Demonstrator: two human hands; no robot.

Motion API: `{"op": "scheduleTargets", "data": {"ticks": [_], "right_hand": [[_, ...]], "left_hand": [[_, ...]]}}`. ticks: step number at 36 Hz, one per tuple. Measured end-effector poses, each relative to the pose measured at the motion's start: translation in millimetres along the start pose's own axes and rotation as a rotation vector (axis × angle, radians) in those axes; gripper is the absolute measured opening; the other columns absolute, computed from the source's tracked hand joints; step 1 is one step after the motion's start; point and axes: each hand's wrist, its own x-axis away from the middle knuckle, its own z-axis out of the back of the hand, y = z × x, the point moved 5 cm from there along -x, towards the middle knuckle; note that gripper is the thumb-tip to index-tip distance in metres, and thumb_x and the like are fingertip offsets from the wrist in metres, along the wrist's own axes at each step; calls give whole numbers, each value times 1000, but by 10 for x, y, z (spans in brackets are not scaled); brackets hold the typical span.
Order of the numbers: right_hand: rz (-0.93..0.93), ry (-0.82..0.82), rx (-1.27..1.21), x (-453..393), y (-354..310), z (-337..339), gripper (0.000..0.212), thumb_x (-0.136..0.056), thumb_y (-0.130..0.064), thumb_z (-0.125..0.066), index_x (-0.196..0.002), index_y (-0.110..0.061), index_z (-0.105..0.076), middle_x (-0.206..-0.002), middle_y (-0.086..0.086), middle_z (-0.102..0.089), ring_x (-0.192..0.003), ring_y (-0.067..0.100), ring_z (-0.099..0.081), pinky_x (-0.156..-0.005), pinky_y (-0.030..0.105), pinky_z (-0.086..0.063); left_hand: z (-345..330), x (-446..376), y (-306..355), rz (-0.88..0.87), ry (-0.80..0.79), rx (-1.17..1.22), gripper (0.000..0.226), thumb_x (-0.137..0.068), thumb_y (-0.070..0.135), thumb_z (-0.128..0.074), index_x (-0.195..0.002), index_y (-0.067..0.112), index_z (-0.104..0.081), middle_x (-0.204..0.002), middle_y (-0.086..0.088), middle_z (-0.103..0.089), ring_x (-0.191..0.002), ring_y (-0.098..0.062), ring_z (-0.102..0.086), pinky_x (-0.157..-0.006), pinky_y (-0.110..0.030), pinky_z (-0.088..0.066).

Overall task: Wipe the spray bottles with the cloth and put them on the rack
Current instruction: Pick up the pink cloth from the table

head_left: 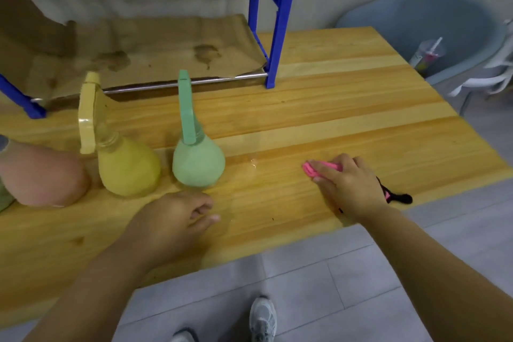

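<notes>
No bottle is seen on the rack (273, 19) yet: its lower shelf, lined with stained brown cardboard (155, 47), carries nothing. Three spray bottles are lined up along the left of the worktop (347, 97), in front of the rack — the green bottle (197, 164), the yellow bottle (127, 165) just beside it, and a pink bottle (45, 175) partly cut off at the left edge. Whether any has been wiped cannot be told.

The pink cloth (322, 168) is pressed onto the worktop by the right hand (348, 184), fingers curled over it, well apart from the bottles; a dark strap or cord (398, 197) is seen trailing from under the wrist. The left hand (177, 216) hangs just in front of the green bottle, fingers loosely curled, nothing held, no contact made.

By the look of it the task is at its opening: cloth gathered, first bottle about to be chosen. All the wiping and all three placings are judged to be left.
</notes>
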Motion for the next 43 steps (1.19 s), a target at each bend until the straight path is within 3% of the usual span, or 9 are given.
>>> {"op": "scheduleTargets", "data": {"ticks": [2, 5, 12, 18, 21, 25, 32, 39, 43], "right_hand": [[5, 49, 30, 21, -23, -17, 41, -89, -45, -43, -115, -27, -70, -83, 16, -60, -62, 36, -54, -47, 35, -47], [-16, 74, 24, 55, -66, -48, 33, -92, -38, -57, -121, -27, -66, -86, 17, -58, -67, 37, -55, -50, 36, -48], [-154, 32, 78, 127, -318, -108, 45, -100, -47, -31, -142, -34, -39, -120, 12, -50, -101, 36, -51, -84, 38, -44], [-15, -9, 56, 228, -642, -124, 46, -101, -41, -27, -146, -33, -32, -122, 10, -46, -102, 34, -48, -89, 41, -46], [31, -2, 11, 286, -696, -81, 44, -102, -39, -33, -145, -32, -33, -123, 8, -48, -104, 30, -48, -88, 37, -45], [22, 10, -141, 318, -716, 7, 48, -97, -36, -50, -140, -17, -38, -129, 6, -53, -114, 26, -51, -93, 34, -44], [18, 58, -209, 257, -903, 106, 44, -95, -35, -55, -134, -16, -48, -126, 7, -56, -114, 27, -54, -91, 34, -45], [69, 260, -244, 202, -1023, 145, 46, -94, -37, -55, -137, -21, -49, -128, 0, -59, -114, 27, -51, -94, 37, -42], [117, 436, -265, 243, -970, 161, 39, -89, -27, -65, -125, -14, -62, -110, 4, -67, -95, 33, -59, -79, 40, -46]], "left_hand": [[-25, 0, -29, -44, 49, -10, 27, -84, 49, -57, -100, 29, -65, -97, 12, -67, -88, -5, -61, -77, -36, -52], [-48, 23, -39, -101, 135, -27, 23, -84, 49, -57, -97, 32, -64, -94, 15, -65, -86, -2, -59, -75, -33, -52], [-142, 186, -20, -160, 266, -159, 25, -83, 51, -56, -99, 33, -63, -96, 17, -62, -88, -4, -57, -74, -32, -51], [-215, 392, -10, -109, 298, -209, 27, -84, 53, -54, -101, 33, -62, -100, 16, -60, -90, -5, -55, -77, -29, -49], [-238, 481, -20, -76, 284, -197, 27, -83, 53, -56, -101, 33, -62, -99, 16, -60, -90, -4, -55, -78, -28, -49], [-222, 586, -45, -44, 295, -134, 24, -83, 50, -58, -99, 33, -62, -96, 17, -61, -86, 0, -55, -75, -24, -49], [-92, 656, -173, -27, 363, -21, 28, -83, 43, -63, -108, 32, -62, -95, 17, -64, -88, 0, -58, -80, -28, -50], [142, 539, -146, -113, 529, 65, 44, -85, 39, -62, -126, 27, -54, -109, 13, -58, -94, 1, -55, -77, -17, -48], [246, 392, -80, -120, 663, 240, 57, -85, 36, -62, -137, 25, -41, -118, 12, -48, -95, -1, -54, -65, -4, -41]]}}
